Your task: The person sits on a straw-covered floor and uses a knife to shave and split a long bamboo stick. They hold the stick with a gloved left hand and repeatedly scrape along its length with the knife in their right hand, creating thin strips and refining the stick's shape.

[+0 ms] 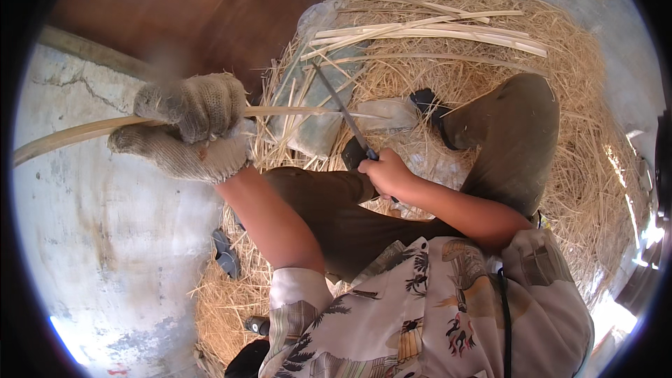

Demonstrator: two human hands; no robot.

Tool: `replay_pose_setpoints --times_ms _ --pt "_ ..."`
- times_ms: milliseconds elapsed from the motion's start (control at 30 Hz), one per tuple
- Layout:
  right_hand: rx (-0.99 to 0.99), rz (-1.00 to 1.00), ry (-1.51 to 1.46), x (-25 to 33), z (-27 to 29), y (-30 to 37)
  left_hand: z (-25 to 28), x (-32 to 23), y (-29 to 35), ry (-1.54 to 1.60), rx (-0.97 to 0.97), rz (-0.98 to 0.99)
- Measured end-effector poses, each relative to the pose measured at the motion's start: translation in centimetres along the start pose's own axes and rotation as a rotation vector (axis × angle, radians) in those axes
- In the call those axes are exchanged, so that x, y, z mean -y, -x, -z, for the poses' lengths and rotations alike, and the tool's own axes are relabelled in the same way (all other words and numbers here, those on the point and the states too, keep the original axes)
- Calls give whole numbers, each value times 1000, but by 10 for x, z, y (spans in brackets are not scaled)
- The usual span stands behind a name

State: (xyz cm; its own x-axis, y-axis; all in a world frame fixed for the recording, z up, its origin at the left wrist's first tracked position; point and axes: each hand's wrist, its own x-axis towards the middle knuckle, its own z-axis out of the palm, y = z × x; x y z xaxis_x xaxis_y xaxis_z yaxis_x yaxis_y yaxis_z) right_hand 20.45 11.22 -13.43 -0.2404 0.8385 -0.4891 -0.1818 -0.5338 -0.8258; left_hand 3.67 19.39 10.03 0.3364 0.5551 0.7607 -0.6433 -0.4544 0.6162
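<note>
My left hand [189,129], in a dirty knitted work glove, is closed around a long pale strip that looks like bamboo [73,138]. One end of the strip curves away to the left. Its other end runs right and narrows where it meets the blade of a long thin knife [334,96]. Bare-skinned, my right hand [387,173] grips the knife's dark handle, with the blade slanting up and to the left. Whether the blade cuts into the strip or only touches it, I cannot tell.
Several pale split strips [434,33] lie at the far side on a thick bed of shavings [581,98]. A grey-green slab [315,122] is beyond my legs. Plastered wall [133,238] rises close on the left, with a loose sandal [225,255] near its foot.
</note>
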Motion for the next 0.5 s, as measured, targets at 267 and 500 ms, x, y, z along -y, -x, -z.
replay_pose_setpoints --times_ms 267,500 --pt "-196 807 94 21 -7 14 -9 5 0 0 -44 -11" --pt "41 -113 -19 31 16 -4 -7 15 -1 -36 39 -51"
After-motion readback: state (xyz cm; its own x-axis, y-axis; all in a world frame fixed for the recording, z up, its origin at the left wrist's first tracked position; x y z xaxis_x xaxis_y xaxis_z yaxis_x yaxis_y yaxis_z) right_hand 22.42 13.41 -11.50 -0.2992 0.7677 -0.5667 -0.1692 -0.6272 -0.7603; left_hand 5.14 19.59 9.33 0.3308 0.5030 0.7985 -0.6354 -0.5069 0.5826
